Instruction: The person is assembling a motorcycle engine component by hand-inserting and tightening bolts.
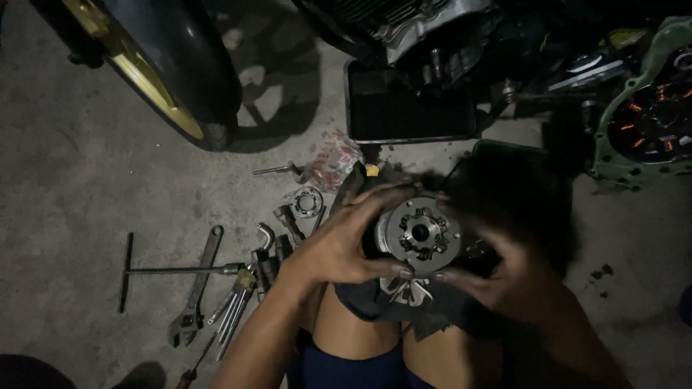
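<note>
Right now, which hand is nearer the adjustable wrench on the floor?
Left. The left hand grips the round metal clutch part on its left side, closer to the adjustable wrench. The right hand holds the part's far side, farther away.

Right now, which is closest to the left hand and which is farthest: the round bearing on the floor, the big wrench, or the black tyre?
From the left hand, in the head view:
1. Round bearing, just up and left of the hand.
2. Big wrench, farther left on the floor among the tools.
3. Black tyre, far up at the top left.
</note>
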